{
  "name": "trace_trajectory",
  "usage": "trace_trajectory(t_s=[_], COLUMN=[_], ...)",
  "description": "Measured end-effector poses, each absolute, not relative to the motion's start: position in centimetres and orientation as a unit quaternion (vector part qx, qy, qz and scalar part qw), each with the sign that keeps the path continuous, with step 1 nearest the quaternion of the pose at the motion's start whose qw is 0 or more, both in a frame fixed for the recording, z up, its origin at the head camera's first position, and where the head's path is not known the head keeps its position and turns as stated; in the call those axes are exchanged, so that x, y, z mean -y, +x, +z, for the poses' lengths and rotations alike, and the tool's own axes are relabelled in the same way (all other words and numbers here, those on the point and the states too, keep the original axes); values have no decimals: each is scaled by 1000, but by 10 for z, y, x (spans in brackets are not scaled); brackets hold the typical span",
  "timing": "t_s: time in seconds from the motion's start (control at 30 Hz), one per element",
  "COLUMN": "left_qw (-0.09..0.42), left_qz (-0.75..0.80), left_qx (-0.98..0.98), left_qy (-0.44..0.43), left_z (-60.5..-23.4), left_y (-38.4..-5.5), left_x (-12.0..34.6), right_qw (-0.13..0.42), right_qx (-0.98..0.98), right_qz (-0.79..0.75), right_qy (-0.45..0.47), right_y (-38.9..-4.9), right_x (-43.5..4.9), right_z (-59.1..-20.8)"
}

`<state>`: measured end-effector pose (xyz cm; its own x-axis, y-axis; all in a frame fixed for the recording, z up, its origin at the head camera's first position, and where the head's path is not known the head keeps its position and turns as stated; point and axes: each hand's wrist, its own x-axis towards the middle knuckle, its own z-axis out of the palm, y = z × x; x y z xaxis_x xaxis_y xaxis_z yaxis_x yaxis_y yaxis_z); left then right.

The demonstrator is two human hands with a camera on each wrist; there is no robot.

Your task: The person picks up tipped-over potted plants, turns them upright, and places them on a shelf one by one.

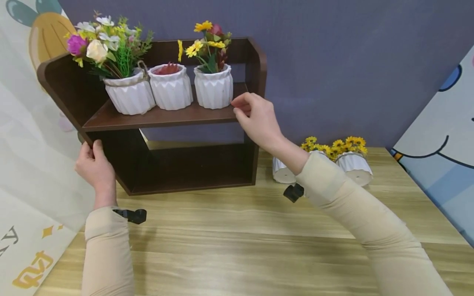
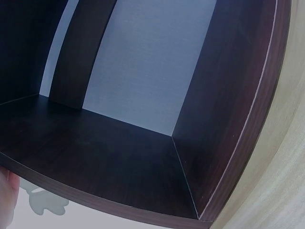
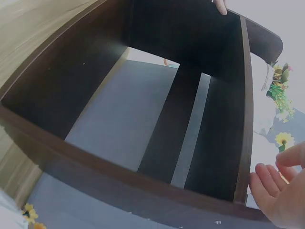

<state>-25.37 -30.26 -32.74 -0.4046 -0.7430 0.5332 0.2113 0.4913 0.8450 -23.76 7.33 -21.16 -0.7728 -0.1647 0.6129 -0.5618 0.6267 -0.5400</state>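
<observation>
A dark brown two-tier wooden shelf stands on the table. My left hand grips the front edge of its left side panel, thumb on the near side; only a bit of that hand shows in the left wrist view. On the upper board sit a white pot with mixed flowers, a white pot with a reddish plant, and a white pot with yellow flowers. My right hand is at the right side of that last pot, fingers loosely bent, fingertips right at its wall; the right wrist view shows its relaxed fingers.
Several white pots with small yellow flowers lie tipped on the table right of the shelf, one being this pot, partly behind my right arm. The wooden table meets a grey-blue back wall. A printed white panel borders the left.
</observation>
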Motion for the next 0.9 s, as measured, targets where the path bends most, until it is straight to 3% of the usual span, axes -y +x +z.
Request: trace_trajectory(t_s=[0.43,0.9], left_qw=[509,512], left_qz=[-470,-468], left_qx=[695,696], left_qy=[190,188], left_z=[-327,-327], left_y=[-254,-254], left_x=[303,303], right_qw=[257,119], right_qx=[873,937], right_qz=[369,308], right_qy=[190,114], right_y=[-220,-232], right_x=[-109,-142], right_z=[-226,-255])
